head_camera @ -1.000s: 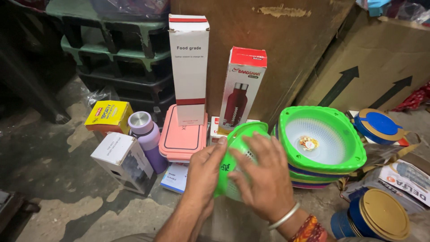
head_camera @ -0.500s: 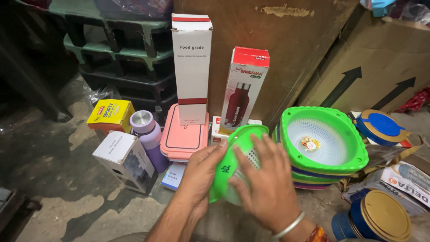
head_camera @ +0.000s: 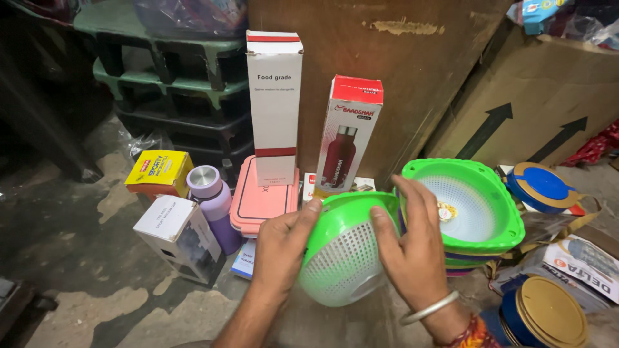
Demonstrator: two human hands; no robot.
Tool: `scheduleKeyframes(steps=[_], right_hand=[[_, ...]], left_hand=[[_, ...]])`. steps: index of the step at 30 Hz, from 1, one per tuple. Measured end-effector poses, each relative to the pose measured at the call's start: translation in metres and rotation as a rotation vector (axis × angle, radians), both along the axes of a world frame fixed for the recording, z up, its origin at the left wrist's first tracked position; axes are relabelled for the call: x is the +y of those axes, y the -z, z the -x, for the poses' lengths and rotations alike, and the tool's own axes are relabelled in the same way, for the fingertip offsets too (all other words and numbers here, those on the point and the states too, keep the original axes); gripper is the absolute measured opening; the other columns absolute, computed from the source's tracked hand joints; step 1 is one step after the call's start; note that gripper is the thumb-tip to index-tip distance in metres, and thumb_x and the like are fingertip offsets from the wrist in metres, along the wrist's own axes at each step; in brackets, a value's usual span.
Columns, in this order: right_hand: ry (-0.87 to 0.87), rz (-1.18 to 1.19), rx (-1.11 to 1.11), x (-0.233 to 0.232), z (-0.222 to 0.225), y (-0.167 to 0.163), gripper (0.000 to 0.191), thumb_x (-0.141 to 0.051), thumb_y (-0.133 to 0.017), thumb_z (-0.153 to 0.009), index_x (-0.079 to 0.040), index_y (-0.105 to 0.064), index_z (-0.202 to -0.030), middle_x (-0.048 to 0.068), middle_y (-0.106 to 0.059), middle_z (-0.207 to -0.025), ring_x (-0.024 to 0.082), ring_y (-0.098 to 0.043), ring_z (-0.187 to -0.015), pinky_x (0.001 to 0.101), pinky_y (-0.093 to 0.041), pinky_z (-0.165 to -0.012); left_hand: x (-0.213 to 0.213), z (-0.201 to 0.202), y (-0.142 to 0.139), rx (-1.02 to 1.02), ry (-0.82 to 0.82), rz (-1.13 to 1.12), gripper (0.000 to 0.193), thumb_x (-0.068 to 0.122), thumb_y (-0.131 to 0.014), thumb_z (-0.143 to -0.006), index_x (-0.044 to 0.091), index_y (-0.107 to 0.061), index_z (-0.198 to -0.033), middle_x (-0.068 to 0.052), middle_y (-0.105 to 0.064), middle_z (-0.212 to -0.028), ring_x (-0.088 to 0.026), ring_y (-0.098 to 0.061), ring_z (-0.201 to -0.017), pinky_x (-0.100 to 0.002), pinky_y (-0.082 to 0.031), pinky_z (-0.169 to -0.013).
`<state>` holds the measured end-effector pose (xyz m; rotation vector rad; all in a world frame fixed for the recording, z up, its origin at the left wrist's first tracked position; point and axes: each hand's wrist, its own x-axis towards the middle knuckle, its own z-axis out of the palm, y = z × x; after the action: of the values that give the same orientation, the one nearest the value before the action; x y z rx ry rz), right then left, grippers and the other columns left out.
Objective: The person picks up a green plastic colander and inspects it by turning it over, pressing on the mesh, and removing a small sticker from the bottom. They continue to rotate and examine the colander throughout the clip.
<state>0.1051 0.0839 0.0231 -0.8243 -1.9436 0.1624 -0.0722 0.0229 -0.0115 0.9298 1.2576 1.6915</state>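
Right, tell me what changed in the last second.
Both hands, left and right, have turned the green colander so its mesh underside now faces the camera, and shifted their grip on its rim. The colander stack, boxes and purple bottle stayed put.

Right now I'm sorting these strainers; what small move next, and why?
Probably carry the green strainer bowl, held tilted between left hand and right hand, rightward onto the stack of green strainers. It looks like the same kind, and that stack sits just beside it.
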Motion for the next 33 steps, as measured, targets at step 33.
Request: scheduleKeyframes(steps=[33], right_hand=[[-0.294,1.329,0.984,-0.009,-0.03,0.023,0.048,-0.038,-0.048,-0.099,-0.003,-0.064,-0.128,0.009,-0.072,-0.121,0.021,-0.068,-0.104,0.0414,-0.053,-0.091]], left_hand=[[0.006,0.0,0.003,-0.535,-0.33,0.058,0.06,0.048,-0.05,-0.102,-0.003,-0.068,-0.127,-0.018,-0.071,-0.121,-0.025,-0.065,-0.104,-0.039,-0.052,-0.091]])
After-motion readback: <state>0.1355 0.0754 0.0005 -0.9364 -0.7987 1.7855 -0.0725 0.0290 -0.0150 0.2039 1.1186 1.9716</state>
